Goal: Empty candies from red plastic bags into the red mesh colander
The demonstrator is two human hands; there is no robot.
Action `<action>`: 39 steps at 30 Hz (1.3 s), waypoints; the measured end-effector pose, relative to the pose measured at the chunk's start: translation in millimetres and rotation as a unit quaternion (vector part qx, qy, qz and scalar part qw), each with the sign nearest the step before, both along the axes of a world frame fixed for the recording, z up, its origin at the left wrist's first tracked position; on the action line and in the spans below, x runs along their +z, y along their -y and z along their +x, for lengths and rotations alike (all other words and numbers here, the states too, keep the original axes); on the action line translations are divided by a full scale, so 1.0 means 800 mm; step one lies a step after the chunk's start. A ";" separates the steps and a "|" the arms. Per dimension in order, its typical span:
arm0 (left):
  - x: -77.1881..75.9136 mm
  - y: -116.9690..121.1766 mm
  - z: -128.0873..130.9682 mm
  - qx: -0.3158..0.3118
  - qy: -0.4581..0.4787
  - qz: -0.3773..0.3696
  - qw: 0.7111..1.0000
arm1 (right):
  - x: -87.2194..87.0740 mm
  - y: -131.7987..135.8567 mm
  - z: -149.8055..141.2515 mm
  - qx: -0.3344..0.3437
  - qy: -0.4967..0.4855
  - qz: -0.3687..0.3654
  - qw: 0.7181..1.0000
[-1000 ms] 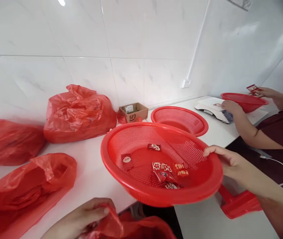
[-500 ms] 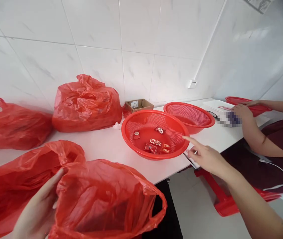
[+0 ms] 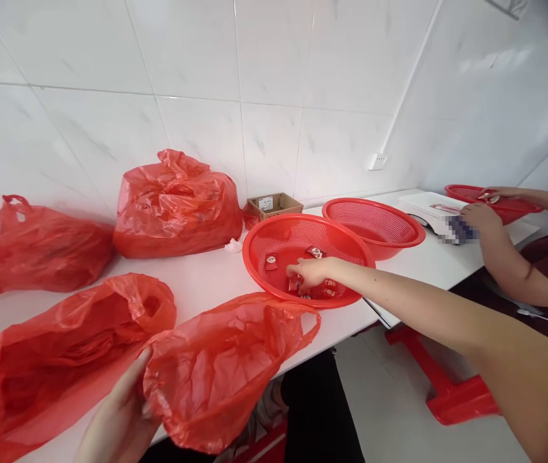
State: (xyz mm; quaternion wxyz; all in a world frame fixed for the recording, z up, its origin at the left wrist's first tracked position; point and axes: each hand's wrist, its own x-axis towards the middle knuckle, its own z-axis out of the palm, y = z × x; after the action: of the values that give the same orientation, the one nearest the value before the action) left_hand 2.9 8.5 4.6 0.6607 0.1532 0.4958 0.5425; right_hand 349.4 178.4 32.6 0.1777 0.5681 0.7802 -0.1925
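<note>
My left hand [image 3: 122, 408] grips the rim of a thin red plastic bag [image 3: 220, 373], its mouth spread in front of me. Beside it on the table lies a second red plastic bag [image 3: 62, 347], also with its mouth open. My right hand [image 3: 311, 272] is inside the near red basket [image 3: 267, 228], its bent fingers apart over small red-and-white wrapped packets [image 3: 295, 284]; some packets are partly hidden beneath it. Another packet [image 3: 271, 262] lies at the basket's left side, and one more [image 3: 316, 252] sits behind my hand.
Two filled red bags [image 3: 177, 209] [image 3: 56, 247] stand by the tiled wall. A small cardboard box [image 3: 276, 204] and another red basket [image 3: 375, 222] stand behind the near basket. At the right, a co-worker's hands [image 3: 484, 218] are near a white device and a further basket [image 3: 467, 193]. A red stool [image 3: 464, 399] is below.
My right hand has moved left from beside the near basket into it, down to the packets. My left hand and its bag have shifted right, and the bag's mouth now lies close to the basket.
</note>
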 end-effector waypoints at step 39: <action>-0.018 0.045 -0.007 0.076 -0.353 0.159 0.919 | -0.017 0.105 -0.165 0.131 -0.199 0.073 0.968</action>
State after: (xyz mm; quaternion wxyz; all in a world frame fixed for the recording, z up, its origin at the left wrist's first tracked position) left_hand -2.8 -27.4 -9.8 0.3663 0.4003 0.6141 0.5732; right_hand 217.2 94.1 18.8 0.0001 0.4224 0.8795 -0.2191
